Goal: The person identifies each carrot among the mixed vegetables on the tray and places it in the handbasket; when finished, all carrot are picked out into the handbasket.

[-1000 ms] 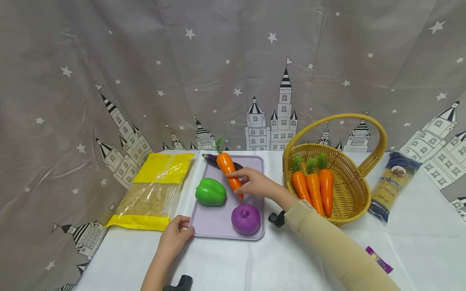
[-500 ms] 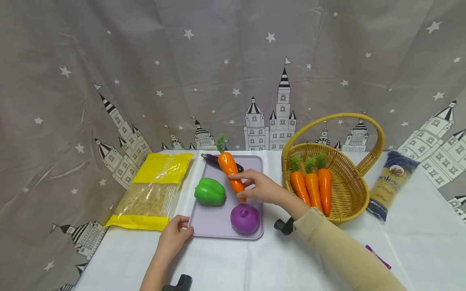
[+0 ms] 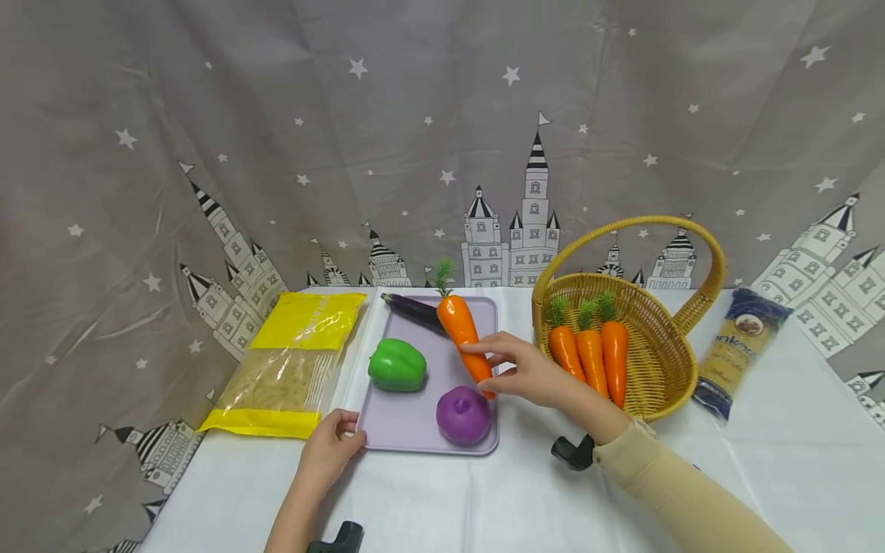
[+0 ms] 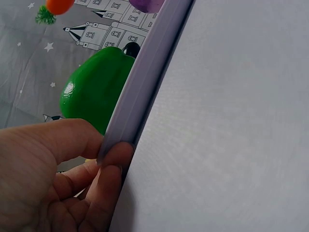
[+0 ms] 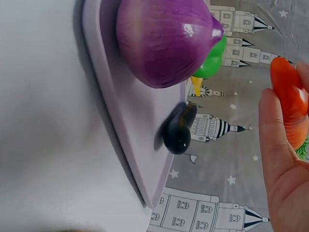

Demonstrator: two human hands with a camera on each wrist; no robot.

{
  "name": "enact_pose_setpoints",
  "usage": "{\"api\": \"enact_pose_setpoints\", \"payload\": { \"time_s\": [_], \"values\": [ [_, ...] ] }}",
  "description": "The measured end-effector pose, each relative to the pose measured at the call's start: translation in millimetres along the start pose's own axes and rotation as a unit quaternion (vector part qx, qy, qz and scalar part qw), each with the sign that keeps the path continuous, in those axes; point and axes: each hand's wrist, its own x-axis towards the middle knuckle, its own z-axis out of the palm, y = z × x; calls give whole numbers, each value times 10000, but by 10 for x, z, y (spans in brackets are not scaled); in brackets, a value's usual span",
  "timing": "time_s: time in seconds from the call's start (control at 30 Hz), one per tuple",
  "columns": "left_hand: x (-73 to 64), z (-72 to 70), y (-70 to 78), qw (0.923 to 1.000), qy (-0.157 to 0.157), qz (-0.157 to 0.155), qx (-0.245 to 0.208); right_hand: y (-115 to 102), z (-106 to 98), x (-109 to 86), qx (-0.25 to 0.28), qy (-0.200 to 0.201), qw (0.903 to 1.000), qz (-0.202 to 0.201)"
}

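My right hand (image 3: 528,370) pinches an orange carrot (image 3: 462,326) with a green leafy top near its lower tip, above the right side of a lilac tray (image 3: 408,438). In the right wrist view the carrot (image 5: 289,104) is raised above the tray's level. My left hand (image 3: 333,445) grips the tray's lower left corner; in the left wrist view thumb and fingers pinch the rim (image 4: 130,101). On the tray lie a green bell pepper (image 3: 397,365), a purple onion (image 3: 463,415) and a dark eggplant (image 3: 415,311), partly covered by the carrot.
A wicker basket (image 3: 664,376) with a tall handle stands right of the tray, holding three carrots (image 3: 591,357). Beyond it lies a blue-ended pasta bag (image 3: 743,349). Left of the tray lies a yellow bag (image 3: 286,369). A grey curtain (image 3: 387,146) hangs behind the white-covered table (image 3: 429,507).
My right hand has lifted the carrot off the eggplant and moved it to the right, towards the basket. My left hand stays at the tray's corner.
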Motion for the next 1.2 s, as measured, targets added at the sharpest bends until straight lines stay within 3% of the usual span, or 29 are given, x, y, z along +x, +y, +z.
{"api": "enact_pose_setpoints", "payload": {
  "time_s": [0.33,0.57,0.87,1.2],
  "values": [
    [9,3,-18,10000,-49,6,38,11,-107,-353,113,184,9997,94],
    [11,9,5,9999,-38,105,-6,-23,-183,-587,37,373,9993,-59],
    [17,9,29,9999,-115,40,-19,-34,-301,-936,-163,854,9962,-84],
    [24,8,20,9998,-184,-6,-18,-2,-501,-1300,-467,1601,9858,-198]
  ]
}}
